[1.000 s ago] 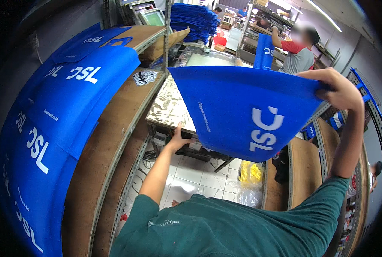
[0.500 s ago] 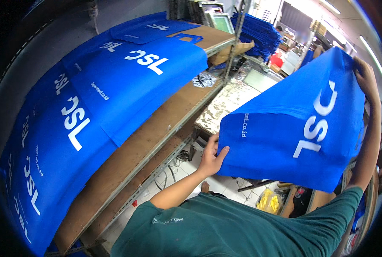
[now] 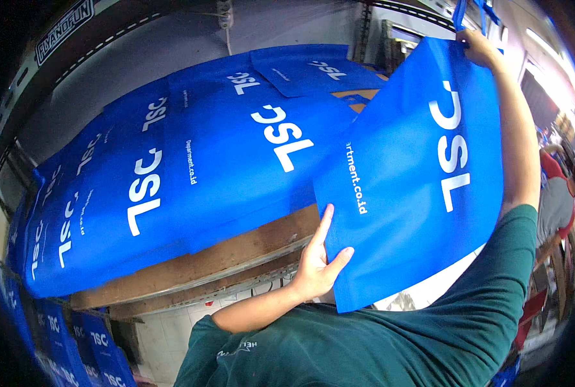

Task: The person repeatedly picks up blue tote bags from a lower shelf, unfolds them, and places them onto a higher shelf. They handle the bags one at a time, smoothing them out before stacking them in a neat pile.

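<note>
A: At about three o'clock from the middle of the view hangs a flat blue bag [image 3: 416,174] with white lettering, held up in the air, its lower left corner overlapping the front edge of the table.

B: Who has it where?

A: The right hand [image 3: 477,48] pinches its top edge up at one o'clock, fingers closed on the fabric. The left hand [image 3: 316,261] is at six o'clock, fingers spread open and pressed flat against the lower corner, thumb out.

B: And beyond it?

A: From nine to twelve o'clock, a row of printed blue bags [image 3: 190,168] lies overlapping on a brown worktable [image 3: 236,248]. More blue bags [image 3: 94,345] are stacked below, at seven o'clock.

B: So which step?

A: I judge it mid-carry to the row. Laying it down flat calls for lowering the top edge while the left hand steers the corner over the last bag.
</note>
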A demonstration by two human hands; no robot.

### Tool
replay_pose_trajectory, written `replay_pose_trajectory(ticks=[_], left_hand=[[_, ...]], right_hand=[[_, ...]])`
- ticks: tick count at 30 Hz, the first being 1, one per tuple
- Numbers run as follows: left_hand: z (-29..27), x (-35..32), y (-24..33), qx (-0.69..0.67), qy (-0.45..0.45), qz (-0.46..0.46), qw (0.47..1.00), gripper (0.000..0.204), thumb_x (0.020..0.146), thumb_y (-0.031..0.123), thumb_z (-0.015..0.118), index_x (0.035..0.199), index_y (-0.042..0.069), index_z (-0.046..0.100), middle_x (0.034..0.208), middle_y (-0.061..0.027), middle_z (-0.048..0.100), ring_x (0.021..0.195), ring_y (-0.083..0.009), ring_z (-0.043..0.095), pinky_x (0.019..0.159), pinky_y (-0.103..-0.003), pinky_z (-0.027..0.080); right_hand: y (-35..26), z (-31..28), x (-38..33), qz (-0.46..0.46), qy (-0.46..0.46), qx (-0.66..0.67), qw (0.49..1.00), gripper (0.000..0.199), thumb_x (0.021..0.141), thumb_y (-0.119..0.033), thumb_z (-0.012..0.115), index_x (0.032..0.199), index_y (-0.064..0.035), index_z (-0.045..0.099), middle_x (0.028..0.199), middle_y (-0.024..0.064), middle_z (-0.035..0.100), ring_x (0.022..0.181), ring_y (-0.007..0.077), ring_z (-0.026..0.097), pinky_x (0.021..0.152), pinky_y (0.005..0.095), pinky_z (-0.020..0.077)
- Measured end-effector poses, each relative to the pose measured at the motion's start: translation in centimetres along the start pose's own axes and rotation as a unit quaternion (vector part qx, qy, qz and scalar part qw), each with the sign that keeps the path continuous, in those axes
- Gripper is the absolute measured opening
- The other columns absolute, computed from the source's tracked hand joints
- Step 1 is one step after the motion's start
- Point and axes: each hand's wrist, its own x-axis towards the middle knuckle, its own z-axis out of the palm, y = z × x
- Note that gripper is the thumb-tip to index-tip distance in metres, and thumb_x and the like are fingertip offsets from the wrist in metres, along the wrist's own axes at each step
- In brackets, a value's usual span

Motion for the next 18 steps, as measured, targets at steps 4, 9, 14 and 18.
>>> replay_pose_trajectory(ticks=[4,9,14,18], left_hand=[[1.3,4.4,-0.4,0.017,0.022,0.028,0.999,0.078,0.078,-0.009,0.054,0.140,-0.004,0.007,0.142,-0.0183,0.022,0.129,-0.0214,0.027,0.107,-0.034,0.019],[1.9,9.8,-0.3,0.030,0.056,0.021,0.998,0.080,0.075,-0.013,0.054,0.140,-0.003,0.007,0.141,-0.0189,0.022,0.128,-0.0227,0.028,0.106,-0.035,0.020],[2.3,13.1,-0.3,0.023,0.090,-0.076,0.993,0.071,0.080,-0.011,0.054,0.139,-0.002,0.015,0.132,-0.0172,0.036,0.110,-0.0186,0.049,0.090,-0.031,0.045],[2.2,14.8,-0.5,0.042,0.136,-0.081,0.987,0.068,0.081,-0.005,0.057,0.138,-0.002,0.020,0.126,-0.0181,0.042,0.091,-0.0170,0.059,0.074,-0.026,0.051]], right_hand=[[0.5,8.2,7.1,0.019,-0.021,0.041,0.999,0.042,0.067,0.002,0.051,0.106,-0.0087,0.060,0.100,0.0206,0.060,0.100,0.0355,0.056,0.087,0.0397,0.0444],[-3.2,16.0,11.5,0.047,-0.044,0.051,0.997,0.032,0.075,-0.014,0.055,0.107,-0.0095,0.060,0.112,0.0153,0.058,0.105,0.0314,0.055,0.091,0.0394,0.0442],[-5.1,24.1,13.7,0.026,-0.135,0.022,0.990,0.032,0.075,-0.015,0.055,0.106,-0.0102,0.061,0.113,0.0150,0.058,0.106,0.0306,0.055,0.091,0.0392,0.0441],[-4.4,29.4,14.6,-0.015,-0.171,0.012,0.985,0.032,0.075,-0.016,0.056,0.106,-0.0108,0.061,0.113,0.0147,0.058,0.106,0.0299,0.055,0.091,0.0390,0.0440]])
